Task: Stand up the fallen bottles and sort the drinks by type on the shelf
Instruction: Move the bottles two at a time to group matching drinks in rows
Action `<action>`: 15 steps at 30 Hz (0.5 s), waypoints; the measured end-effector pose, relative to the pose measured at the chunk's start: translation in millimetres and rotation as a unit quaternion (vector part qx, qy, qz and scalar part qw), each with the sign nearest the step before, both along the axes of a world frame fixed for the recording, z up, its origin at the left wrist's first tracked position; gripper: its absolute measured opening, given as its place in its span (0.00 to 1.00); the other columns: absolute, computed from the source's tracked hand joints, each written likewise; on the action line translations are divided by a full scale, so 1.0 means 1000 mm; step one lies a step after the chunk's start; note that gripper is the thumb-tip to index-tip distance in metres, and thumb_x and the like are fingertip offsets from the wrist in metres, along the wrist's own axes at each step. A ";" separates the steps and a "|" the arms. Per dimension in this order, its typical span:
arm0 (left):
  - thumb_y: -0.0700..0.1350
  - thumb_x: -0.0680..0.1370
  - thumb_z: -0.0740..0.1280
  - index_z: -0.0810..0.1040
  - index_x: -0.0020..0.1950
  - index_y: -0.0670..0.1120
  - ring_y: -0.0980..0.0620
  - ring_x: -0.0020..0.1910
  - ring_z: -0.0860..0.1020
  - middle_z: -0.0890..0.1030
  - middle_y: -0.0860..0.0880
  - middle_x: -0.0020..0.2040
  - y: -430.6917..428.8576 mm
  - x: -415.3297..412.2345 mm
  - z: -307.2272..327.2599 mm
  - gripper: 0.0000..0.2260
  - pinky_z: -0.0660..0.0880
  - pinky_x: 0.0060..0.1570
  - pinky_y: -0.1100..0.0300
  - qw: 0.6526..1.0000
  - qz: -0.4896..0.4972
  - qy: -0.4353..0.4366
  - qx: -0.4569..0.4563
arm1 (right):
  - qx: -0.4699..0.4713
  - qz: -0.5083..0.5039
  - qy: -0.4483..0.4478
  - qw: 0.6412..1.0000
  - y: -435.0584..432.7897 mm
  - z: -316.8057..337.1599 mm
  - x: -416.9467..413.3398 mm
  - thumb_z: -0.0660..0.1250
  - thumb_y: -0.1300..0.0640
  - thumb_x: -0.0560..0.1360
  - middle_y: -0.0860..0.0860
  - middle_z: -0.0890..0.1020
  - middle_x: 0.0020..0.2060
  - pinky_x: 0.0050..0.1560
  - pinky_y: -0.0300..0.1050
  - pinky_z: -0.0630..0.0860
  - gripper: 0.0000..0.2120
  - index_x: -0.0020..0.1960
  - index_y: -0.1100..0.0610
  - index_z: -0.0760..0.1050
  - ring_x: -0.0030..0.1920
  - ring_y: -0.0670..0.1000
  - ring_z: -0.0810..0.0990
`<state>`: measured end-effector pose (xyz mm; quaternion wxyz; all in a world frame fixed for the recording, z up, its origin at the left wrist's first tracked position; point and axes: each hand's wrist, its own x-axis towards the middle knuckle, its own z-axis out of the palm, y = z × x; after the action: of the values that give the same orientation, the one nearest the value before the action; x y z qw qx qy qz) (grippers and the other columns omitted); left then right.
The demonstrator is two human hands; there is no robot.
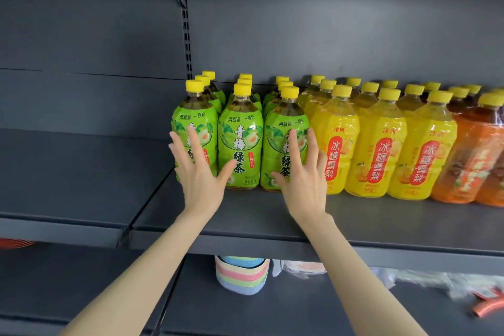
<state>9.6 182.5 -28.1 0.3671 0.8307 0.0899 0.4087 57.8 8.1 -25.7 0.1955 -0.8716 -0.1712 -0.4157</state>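
Observation:
Three rows of green-label tea bottles stand upright at the left of the dark shelf. To their right stand rows of yellow pear-drink bottles, then orange-brown bottles at the far right. All have yellow caps. My left hand lies flat with straight fingers against the leftmost front green bottle. My right hand presses flat against the third front green bottle. Neither hand grips anything.
A bare neighbouring shelf lies to the left past a slotted upright. Below hang a stack of pastel striped bowls, clear plastic bags and an orange item.

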 end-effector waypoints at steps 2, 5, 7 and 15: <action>0.61 0.74 0.63 0.42 0.77 0.50 0.40 0.74 0.34 0.32 0.45 0.75 -0.009 -0.002 -0.008 0.42 0.47 0.69 0.35 0.998 -0.010 0.009 0.062 | -0.007 -0.001 -0.018 1.000 -0.004 -0.003 0.000 0.82 0.54 0.61 0.63 0.68 0.70 0.41 0.55 0.81 0.44 0.73 0.56 0.66 0.61 0.67 0.72; 0.63 0.74 0.58 0.42 0.77 0.47 0.43 0.71 0.31 0.31 0.49 0.73 -0.011 0.003 -0.011 0.40 0.49 0.68 0.33 0.995 0.001 0.044 0.092 | 0.004 0.013 -0.013 1.000 -0.004 -0.003 0.001 0.82 0.58 0.61 0.62 0.69 0.70 0.33 0.53 0.81 0.44 0.73 0.55 0.66 0.60 0.66 0.73; 0.64 0.74 0.56 0.41 0.77 0.46 0.41 0.72 0.32 0.30 0.49 0.73 -0.009 0.007 -0.011 0.41 0.50 0.68 0.33 0.993 0.009 0.061 0.104 | 0.010 0.018 -0.012 1.000 -0.003 -0.003 0.003 0.82 0.59 0.61 0.62 0.69 0.69 0.31 0.53 0.80 0.44 0.73 0.55 0.66 0.59 0.66 0.74; 0.62 0.75 0.63 0.53 0.77 0.42 0.32 0.75 0.47 0.47 0.39 0.77 -0.015 0.007 -0.011 0.39 0.58 0.67 0.32 0.988 0.070 0.049 0.129 | -0.012 -0.007 -0.041 0.999 -0.008 -0.004 0.004 0.82 0.55 0.61 0.62 0.70 0.69 0.47 0.59 0.79 0.44 0.72 0.55 0.67 0.61 0.65 0.73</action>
<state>16.6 167.3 -38.6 0.2225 0.8817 0.1118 0.4007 61.4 0.5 -29.5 0.1746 -0.8571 -0.1783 -0.4507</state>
